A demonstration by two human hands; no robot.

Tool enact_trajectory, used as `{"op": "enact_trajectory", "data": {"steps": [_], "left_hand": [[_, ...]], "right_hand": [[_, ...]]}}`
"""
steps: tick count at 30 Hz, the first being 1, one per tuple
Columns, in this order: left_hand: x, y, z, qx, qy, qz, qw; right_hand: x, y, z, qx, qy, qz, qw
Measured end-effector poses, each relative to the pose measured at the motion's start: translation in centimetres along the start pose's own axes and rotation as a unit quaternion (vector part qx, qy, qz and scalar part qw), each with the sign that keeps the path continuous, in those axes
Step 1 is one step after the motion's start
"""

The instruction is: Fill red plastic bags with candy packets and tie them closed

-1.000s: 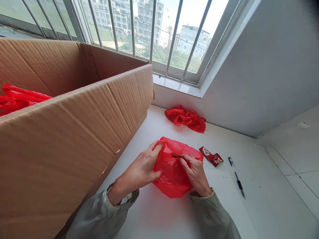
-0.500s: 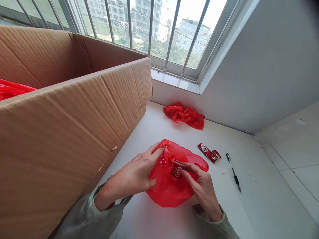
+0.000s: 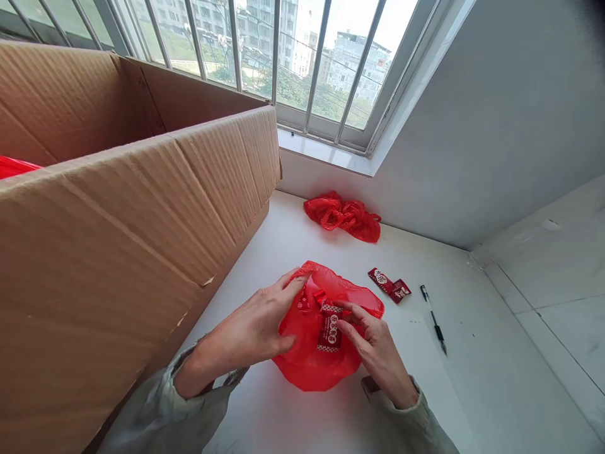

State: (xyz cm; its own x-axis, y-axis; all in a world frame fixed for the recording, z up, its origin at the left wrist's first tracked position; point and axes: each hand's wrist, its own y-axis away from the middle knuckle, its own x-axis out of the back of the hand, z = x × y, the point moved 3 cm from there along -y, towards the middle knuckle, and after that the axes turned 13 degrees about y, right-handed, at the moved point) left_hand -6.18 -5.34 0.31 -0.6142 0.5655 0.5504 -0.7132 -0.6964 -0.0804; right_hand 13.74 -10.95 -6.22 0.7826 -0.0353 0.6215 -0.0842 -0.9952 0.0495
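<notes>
A red plastic bag (image 3: 309,375) lies on the white table with its mouth open toward me. My left hand (image 3: 258,325) is at its left rim, fingers curved over the edge and thumb apart lower down. Between the thumb and fingers of my right hand (image 3: 375,343) is the right side of a dark red snack packet (image 3: 329,331) with white lettering and dotted ends, held over the bag's opening. Smaller red wrapped pieces (image 3: 304,302) show inside the bag behind it.
A large cardboard box (image 3: 142,208) stands on the left, with red plastic inside. Near the wall lies a bunched red bag (image 3: 344,217). To the right are dark red packets (image 3: 390,285) and a black pen (image 3: 433,320). A barred window (image 3: 326,69) is behind.
The packet in my right hand has turned upright, so its printed face shows more fully. My left hand keeps its place at the bag's rim. The whole view has shifted slightly.
</notes>
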Motion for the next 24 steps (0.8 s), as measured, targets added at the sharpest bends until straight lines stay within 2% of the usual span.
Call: {"op": "enact_trajectory", "data": {"steps": [8,11,15,21,24], "left_hand": [[-0.1,-0.2,-0.6,-0.013,-0.038,-0.005,0.999],[0.0,-0.5,-0.5,-0.015,-0.036,-0.006,0.999],[-0.1,-0.7,-0.3,-0.019,-0.025,-0.004,1.0],[-0.4,-0.6,0.6,-0.004,-0.001,-0.02,1.0],[-0.5,-0.8,0.8,-0.002,0.004,-0.023,1.0]], "right_hand": [[-1.4,-0.8,-2.3,0.096,0.135,0.024,0.986],[-1.6,-1.4,-2.4,0.11,0.234,0.056,0.964],[-0.6,-1.6,-0.9,0.077,0.354,0.108,0.926],[0.6,-1.6,0.6,0.095,0.371,0.102,0.918],[0.1,-2.2,0.4,0.061,0.357,0.132,0.923]]}}
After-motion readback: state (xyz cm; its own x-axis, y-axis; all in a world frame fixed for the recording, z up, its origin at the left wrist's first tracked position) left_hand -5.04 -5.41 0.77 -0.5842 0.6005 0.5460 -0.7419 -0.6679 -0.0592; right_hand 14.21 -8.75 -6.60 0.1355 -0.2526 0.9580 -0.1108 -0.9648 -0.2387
